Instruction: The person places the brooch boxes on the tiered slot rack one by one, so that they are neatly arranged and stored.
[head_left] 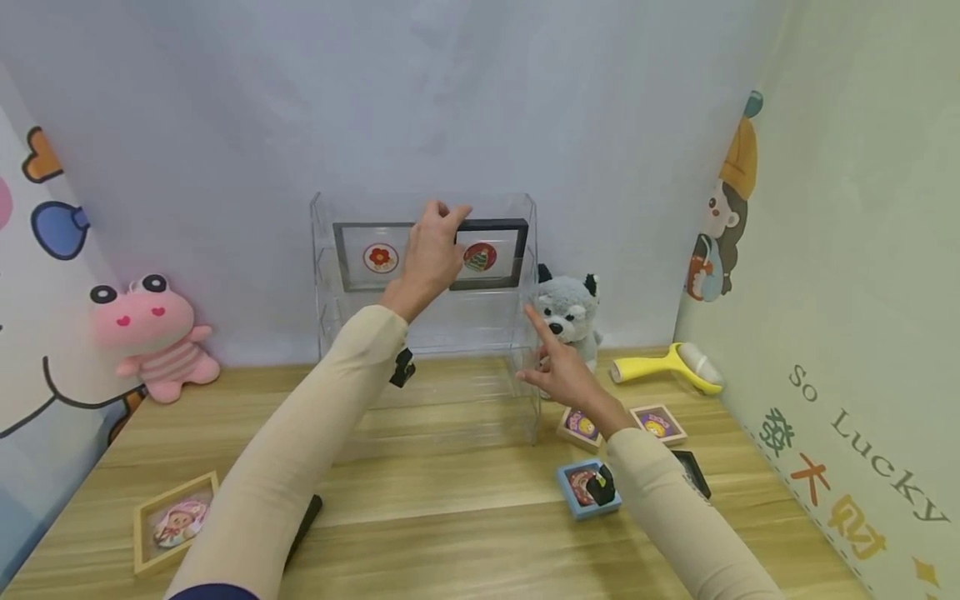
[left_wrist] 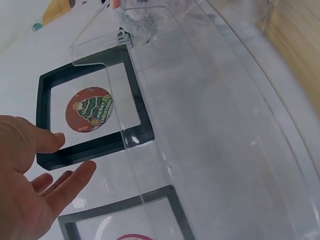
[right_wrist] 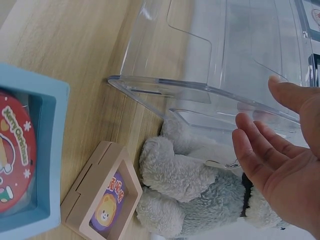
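A clear acrylic tiered stand [head_left: 450, 343] stands at the back of the table. On its top tier, a black frame [head_left: 521, 258] with a red Christmas-tree badge leans at the right, beside a grey frame [head_left: 341, 260] with a red flower badge. My left hand [head_left: 432, 257] is at the black frame's upper left corner. In the left wrist view the thumb [left_wrist: 52, 142] lies against that frame, and the fingers extend loosely beside it. My right hand [head_left: 564, 373] hovers by the stand's right side, fingers extended, holding nothing; whether a fingertip touches the stand I cannot tell.
A grey plush dog [head_left: 567, 308] sits right of the stand, near a yellow-handled tool [head_left: 652, 364]. Wooden frames [head_left: 658, 424], a blue frame [head_left: 567, 483] and a dark frame [head_left: 694, 473] lie at right. Left are a pink plush toy [head_left: 153, 333] and a wooden frame [head_left: 140, 533].
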